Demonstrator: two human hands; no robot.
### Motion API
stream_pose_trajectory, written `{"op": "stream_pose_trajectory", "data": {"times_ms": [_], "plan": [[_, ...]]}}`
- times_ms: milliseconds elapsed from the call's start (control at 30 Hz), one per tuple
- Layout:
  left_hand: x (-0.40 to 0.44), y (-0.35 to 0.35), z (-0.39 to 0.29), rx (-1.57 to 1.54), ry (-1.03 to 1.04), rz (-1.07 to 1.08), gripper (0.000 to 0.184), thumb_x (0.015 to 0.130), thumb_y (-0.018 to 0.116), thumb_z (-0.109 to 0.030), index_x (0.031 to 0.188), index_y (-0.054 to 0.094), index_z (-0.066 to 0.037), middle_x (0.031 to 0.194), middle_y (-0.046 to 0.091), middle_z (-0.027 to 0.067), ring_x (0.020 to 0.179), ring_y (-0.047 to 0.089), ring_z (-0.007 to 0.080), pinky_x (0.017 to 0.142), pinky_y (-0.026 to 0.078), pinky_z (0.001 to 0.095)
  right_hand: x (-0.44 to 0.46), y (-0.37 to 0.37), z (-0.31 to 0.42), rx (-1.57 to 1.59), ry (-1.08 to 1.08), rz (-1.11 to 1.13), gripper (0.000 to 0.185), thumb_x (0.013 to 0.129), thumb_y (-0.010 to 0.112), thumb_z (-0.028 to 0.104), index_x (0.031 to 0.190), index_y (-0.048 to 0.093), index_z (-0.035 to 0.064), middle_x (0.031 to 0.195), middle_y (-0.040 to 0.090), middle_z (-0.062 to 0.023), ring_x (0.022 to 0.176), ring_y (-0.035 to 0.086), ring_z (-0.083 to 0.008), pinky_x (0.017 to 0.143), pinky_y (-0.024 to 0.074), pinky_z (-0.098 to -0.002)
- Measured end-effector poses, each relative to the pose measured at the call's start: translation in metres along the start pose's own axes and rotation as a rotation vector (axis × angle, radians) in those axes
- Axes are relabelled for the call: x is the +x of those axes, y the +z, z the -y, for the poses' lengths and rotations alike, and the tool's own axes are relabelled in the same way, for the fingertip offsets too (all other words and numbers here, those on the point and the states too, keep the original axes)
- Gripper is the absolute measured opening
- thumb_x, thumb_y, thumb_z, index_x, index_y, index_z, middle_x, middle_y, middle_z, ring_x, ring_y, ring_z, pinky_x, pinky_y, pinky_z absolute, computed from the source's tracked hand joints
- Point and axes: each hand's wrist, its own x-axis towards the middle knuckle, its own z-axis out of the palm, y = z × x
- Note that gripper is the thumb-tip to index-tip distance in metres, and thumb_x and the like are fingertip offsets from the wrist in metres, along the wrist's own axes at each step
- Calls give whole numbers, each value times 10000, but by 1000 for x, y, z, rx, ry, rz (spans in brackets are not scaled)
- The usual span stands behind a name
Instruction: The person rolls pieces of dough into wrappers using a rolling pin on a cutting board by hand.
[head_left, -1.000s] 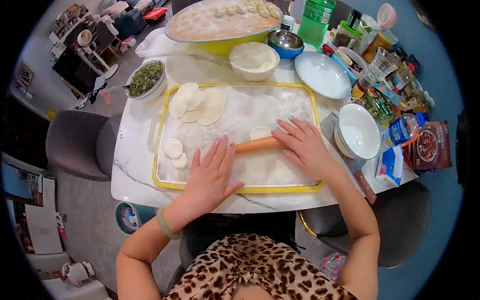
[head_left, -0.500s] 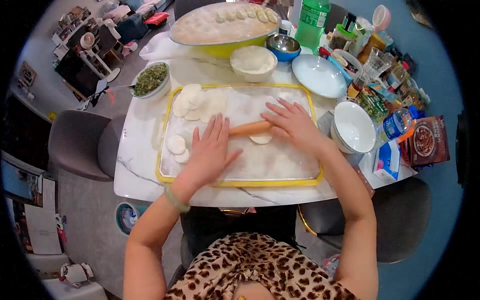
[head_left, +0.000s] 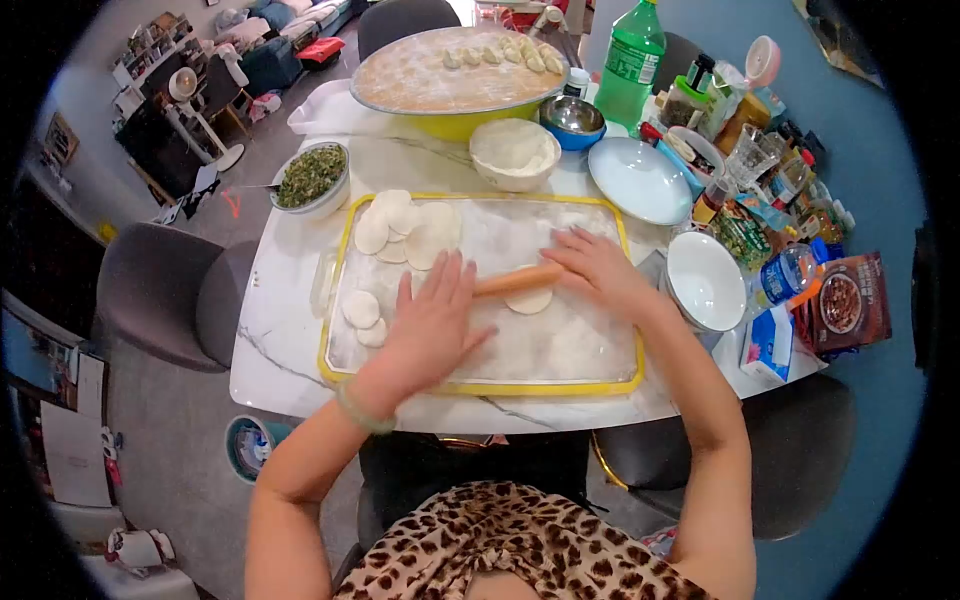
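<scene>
A wooden rolling pin [head_left: 518,281] lies across the floured board [head_left: 480,378] with the yellow rim. Over the pin's left end rests my left hand [head_left: 437,325], flat, with fingers stretched and thumb apart. My right hand [head_left: 598,272] lies over its other end, fingers extended and slightly blurred. Beneath the middle of the pin, a small round dough wrapper [head_left: 529,300] shows partly. Rolled wrappers [head_left: 432,232] overlap at the board's upper left. Two small dough discs [head_left: 360,309] sit to the left of my left hand.
A bowl of chopped green filling [head_left: 312,176] stands at the left. Behind the board are a bowl of flour [head_left: 515,155], a metal bowl [head_left: 573,120] and a large round tray [head_left: 420,75] with several dumplings. On the right stand a plate [head_left: 640,180], white bowls [head_left: 706,281] and bottles [head_left: 632,65].
The view has tilted slightly, so the table sits lower in the picture. Both hands remain over the rolling pin, which has shifted slightly right relative to the board.
</scene>
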Motion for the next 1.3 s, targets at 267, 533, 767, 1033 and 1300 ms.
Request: {"op": "stream_pose_trajectory", "data": {"times_ms": [267, 533, 767, 1033, 1300], "plan": [[9, 12, 11, 26, -13, 33, 822, 899, 563, -490, 1480, 262, 8, 1553, 236, 220, 1448, 234, 340, 1100, 224, 626, 8, -9, 21, -116, -38, -64, 418, 951, 529, 298, 1362, 530, 228, 1520, 376, -69, 1400, 322, -348, 1108, 271, -551], [-40, 1, -2, 35, 81, 126, 804, 892, 584, -469, 1467, 294, 13, 1550, 254, 207, 1437, 260, 342, 1093, 233, 626, -31, -11, 33, -128, -11, -15, 457, 958, 514, 298, 1407, 478, 219, 1531, 355, -74, 1399, 322, -351, 1110, 281, -534], [14, 2, 19, 89, 12, -25, 816, 897, 568, -490, 1476, 278, 6, 1548, 259, 205, 1441, 251, 333, 1097, 237, 618, 5, -2, 2, -64, 33, -55, 461, 968, 489, 323, 1412, 471, 201, 1508, 388, -80, 1393, 327, -359, 1111, 273, -540], [2, 16, 21, 144, 38, 6, 836, 870, 594, -506, 1482, 294, -21, 1541, 281, 194, 1441, 255, 331, 1081, 239, 645, -9, -10, 32, -40, -50, -116, 422, 952, 521, 287, 1358, 525, 175, 1477, 428, -100, 1370, 363, -355, 1089, 301, -522], [-25, 2, 16, 82, 60, 60, 803, 887, 578, -487, 1461, 309, 6, 1538, 284, 195, 1444, 239, 344, 1095, 227, 622, -36, -6, 28, -23, -69, -98, 435, 927, 546, 205, 1356, 517, 138, 1425, 472, -137, 1312, 424, -359, 1071, 333, -482]]}}
